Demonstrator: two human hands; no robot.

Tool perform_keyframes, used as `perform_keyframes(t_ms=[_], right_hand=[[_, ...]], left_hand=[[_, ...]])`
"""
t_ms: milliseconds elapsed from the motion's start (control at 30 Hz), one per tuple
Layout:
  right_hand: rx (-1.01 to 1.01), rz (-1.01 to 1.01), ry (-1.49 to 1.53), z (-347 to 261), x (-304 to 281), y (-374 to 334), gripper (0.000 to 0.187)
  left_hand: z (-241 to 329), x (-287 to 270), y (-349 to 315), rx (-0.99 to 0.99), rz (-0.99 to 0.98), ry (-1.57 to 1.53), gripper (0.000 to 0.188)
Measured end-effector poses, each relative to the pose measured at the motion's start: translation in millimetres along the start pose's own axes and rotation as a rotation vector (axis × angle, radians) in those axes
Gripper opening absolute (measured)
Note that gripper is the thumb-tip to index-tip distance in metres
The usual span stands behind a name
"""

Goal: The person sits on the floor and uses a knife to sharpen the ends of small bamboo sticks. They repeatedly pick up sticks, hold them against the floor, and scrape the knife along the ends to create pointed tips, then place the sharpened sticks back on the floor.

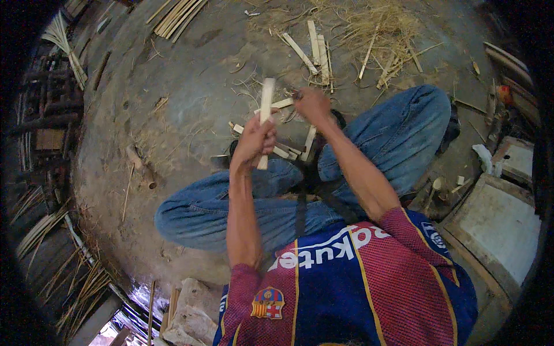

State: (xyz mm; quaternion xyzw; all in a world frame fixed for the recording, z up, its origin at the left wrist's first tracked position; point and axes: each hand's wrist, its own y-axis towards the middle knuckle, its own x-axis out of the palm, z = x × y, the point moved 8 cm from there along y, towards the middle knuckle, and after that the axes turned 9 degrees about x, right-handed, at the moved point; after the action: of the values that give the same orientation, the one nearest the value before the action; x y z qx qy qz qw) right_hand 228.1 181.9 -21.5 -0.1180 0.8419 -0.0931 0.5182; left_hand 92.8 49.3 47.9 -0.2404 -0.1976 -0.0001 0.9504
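My left hand (253,141) is wrapped round a pale, flat bamboo strip (267,95), which stands up past the fingers and also shows below the palm. To its right, my right hand (314,108) is closed in a fist. A small dark tool (296,94) pokes out of that fist toward the strip; blur hides its exact shape. Between and below the hands, more cut strips (283,151) lie on the ground in front of my crossed legs. Another pale piece (283,104) lies behind the strip, close to the right fist.
Beyond the hands lie loose strips (314,43) and a heap of thin shavings (381,23). A bundle of long slats (182,17) rests at the far left. Stacked sticks (49,121) line the left side. At right are a pale board (490,222) and a spoon-like thing (437,185).
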Motion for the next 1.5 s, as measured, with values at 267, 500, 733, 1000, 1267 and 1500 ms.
perform_keyframes(t_ms=[267, 500, 733, 1000, 1267, 1500], right_hand=[[-0.058, -0.068, 0.126, -6.4, -28.0, -18.8, 0.032], [0.176, -0.112, 0.190, 57.2, 12.8, 25.5, 0.035], [0.184, -0.627, 0.854, 2.6, 60.7, -32.9, 0.044], [0.204, -0.814, 0.974, -28.8, 64.0, -70.1, 0.036], [0.181, -0.556, 0.656, 29.4, 99.1, -24.6, 0.045], [0.178, -0.514, 0.417, 34.8, 103.9, -25.2, 0.052]], left_hand=[[-10.9, -14.3, 18.2, 0.069, 0.106, -0.074, 0.029], [-2.0, 0.6, 2.7, 0.010, -0.006, -0.022, 0.027], [-4.4, -54.0, 36.5, 0.471, 0.366, -0.395, 0.035], [7.1, -91.2, 20.6, 0.575, 0.494, -0.391, 0.044], [47.4, -115.0, -18.5, 0.619, 0.723, 0.084, 0.034], [27.0, -121.7, -12.8, 0.680, 1.001, 0.204, 0.035]])
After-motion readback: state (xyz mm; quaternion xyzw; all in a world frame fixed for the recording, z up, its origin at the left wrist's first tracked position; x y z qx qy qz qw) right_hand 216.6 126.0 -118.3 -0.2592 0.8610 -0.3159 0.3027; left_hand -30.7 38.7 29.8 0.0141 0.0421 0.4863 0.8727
